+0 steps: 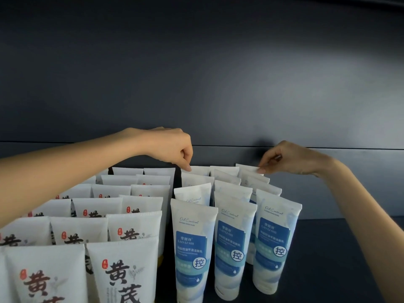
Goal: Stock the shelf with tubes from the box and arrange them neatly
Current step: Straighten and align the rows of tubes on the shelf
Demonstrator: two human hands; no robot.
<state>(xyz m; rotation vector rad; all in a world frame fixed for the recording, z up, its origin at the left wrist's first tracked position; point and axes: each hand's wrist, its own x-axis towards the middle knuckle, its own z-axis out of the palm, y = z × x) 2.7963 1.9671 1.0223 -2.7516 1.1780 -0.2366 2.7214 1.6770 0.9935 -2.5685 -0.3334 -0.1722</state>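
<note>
Several white tubes with blue labels (193, 243) stand upright in three rows on the dark shelf (328, 259), centre right. My left hand (175, 147) reaches over to the back of the leftmost blue row, fingertips pinching the top edge of the rearmost tube (197, 170). My right hand (290, 158) pinches the top edge of the rearmost tube (247, 168) in the rightmost blue row. To the left stand several rows of white tubes with black and red lettering (122, 272). No box is in view.
The dark back wall of the shelf (218, 84) rises right behind the rear tubes. Bare shelf surface lies to the right of the blue tubes. A narrow dark gap (167, 237) separates the two tube groups.
</note>
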